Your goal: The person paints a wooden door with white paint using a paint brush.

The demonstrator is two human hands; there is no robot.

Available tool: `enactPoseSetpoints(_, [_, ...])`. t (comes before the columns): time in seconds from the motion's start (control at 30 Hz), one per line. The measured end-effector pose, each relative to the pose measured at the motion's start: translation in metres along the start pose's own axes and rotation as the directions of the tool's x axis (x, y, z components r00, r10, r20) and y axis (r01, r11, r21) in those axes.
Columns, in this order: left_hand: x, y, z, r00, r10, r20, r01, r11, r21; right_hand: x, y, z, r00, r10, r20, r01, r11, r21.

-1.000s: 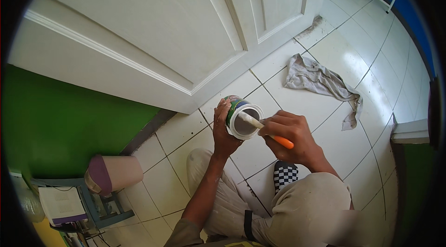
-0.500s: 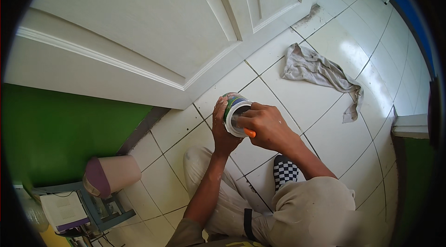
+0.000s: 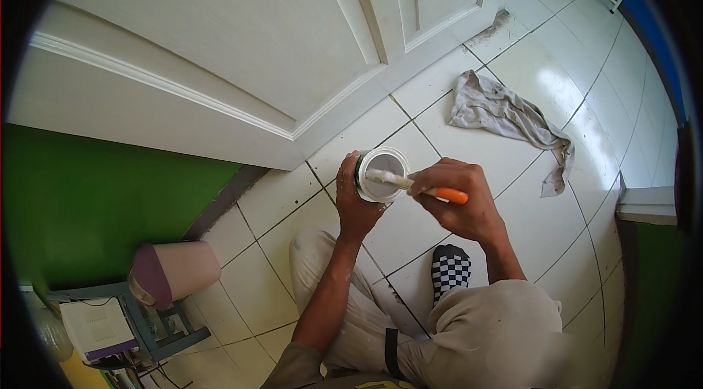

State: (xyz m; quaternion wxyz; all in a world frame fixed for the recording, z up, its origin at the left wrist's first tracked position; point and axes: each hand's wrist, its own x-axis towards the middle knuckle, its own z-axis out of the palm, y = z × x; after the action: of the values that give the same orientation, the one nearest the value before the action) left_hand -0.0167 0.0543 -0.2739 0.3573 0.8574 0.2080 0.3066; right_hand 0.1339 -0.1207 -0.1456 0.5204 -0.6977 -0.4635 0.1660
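Observation:
My left hand is wrapped round the side of a paint can with a white rim, holding it off the floor and tilted so its mouth shows. Greyish-white paint coats the inside. In my right hand is a paintbrush with an orange handle end, gripped near the middle. Its white-coated bristles lie over the can's mouth, near the inner wall. Whether they touch the paint, I cannot tell.
A white panelled door stands ahead. On the tiled floor lies a crumpled grey cloth. At the left are a green wall, a pink and purple bin and a grey stand. My checkered sock shows below.
My right hand has drawn the brush up and to the right, so its handle and bristles now show. The can's mouth has turned more toward me.

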Motion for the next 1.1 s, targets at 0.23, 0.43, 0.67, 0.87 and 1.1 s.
enactPoseSetpoints(0.23, [-0.001,0.003,0.006,0.999,0.017,-0.030,-0.018,1.000,-0.012,-0.004,0.021,0.004,0.932,0.342,-0.115,-0.270,0.872,0.408])
enactPoseSetpoints(0.43, [-0.003,0.007,0.012,0.998,0.059,-0.026,-0.055,0.992,0.114,-0.006,0.027,0.014,0.894,0.429,-0.126,-0.303,0.788,0.535])
enactPoseSetpoints(0.67, [-0.003,0.002,0.014,0.999,-0.009,-0.037,0.015,0.985,0.172,-0.005,0.037,0.002,0.855,0.491,-0.166,-0.249,0.670,0.699])
enactPoseSetpoints(0.87, [-0.003,0.003,0.018,0.998,-0.025,-0.064,0.034,0.989,0.141,-0.010,0.046,0.008,0.885,0.424,-0.194,-0.263,0.798,0.542])
enactPoseSetpoints(1.1, [-0.007,0.006,0.023,0.997,-0.077,0.012,0.075,0.993,0.094,-0.010,0.046,0.016,0.925,0.357,-0.131,-0.224,0.789,0.572])
